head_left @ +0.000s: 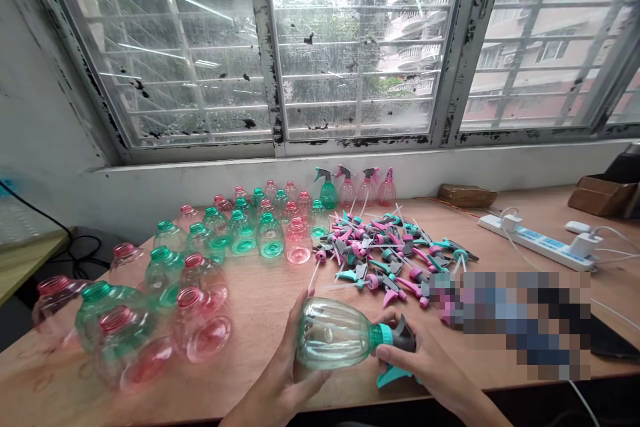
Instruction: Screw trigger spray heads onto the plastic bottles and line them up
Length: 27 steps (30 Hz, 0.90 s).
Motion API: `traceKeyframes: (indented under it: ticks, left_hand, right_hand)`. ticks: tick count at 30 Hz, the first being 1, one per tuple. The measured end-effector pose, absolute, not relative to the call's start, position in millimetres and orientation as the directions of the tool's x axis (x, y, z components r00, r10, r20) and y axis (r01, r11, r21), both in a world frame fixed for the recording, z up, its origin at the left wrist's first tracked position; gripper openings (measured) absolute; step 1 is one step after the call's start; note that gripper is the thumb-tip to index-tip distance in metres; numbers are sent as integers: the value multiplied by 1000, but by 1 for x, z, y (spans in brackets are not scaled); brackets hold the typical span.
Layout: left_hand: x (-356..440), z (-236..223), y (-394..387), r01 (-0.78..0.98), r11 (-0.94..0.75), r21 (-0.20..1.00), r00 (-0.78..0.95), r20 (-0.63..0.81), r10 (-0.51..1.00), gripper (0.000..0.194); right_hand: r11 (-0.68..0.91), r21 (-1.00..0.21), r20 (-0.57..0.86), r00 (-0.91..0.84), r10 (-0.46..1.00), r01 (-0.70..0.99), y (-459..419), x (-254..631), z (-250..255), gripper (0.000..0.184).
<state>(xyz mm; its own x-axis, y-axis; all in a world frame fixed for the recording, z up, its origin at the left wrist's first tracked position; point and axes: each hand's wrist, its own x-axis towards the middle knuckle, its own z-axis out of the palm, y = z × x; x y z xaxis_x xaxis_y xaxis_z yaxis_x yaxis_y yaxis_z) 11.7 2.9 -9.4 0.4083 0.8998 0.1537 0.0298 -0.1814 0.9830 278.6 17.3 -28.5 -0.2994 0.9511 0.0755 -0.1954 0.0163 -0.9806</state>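
Note:
A clear green spray bottle [336,333] lies sideways in the air over the front of the table, its base to the left. My left hand [286,363] is wrapped round the bottle's base end. At the neck, my right hand [415,353] grips the teal and grey spray head [400,337], with the teal trigger pointing down. The head sits on the bottle's mouth; how tightly cannot be seen. Behind my hands lies a heap of loose pink, teal and grey spray heads [385,247] with white tubes.
Open pink and green bottles [270,235] stand across the left and back of the table [265,280]. Several bottles with heads fitted [346,187] line the wall. To the right are a white power strip [537,241], a brown parcel [466,195], a cardboard box [600,195] and a blurred patch.

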Motion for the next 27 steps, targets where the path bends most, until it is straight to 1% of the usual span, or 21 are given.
traceKeyframes:
  ticks: [3, 9, 15, 18, 21, 27]
  left_hand:
    - [11, -14, 4, -9, -171, 985, 417, 159, 895, 91]
    - [4, -24, 12, 66, -236, 970, 431, 185, 883, 93]
    - [6, -13, 11, 55, -180, 982, 470, 133, 872, 101]
    - [8, -12, 9, 65, -157, 985, 461, 110, 881, 101]
    - [8, -13, 7, 59, -162, 985, 428, 122, 895, 103]
    - [6, -16, 9, 104, -158, 982, 440, 97, 893, 97]
  right_hand:
    - [24, -982, 79, -295, 952, -187, 17, 280, -28, 42]
    - [26, -989, 71, -312, 948, -147, 17, 281, -26, 39]
    - [26, -988, 72, -307, 949, -153, 18, 279, -24, 41]
    - [28, -989, 73, -305, 950, -148, 18, 279, -25, 42]
    - [37, -990, 77, -302, 950, -137, 18, 279, -26, 41]
    - [40, -986, 87, -305, 948, -160, 18, 280, -28, 39]
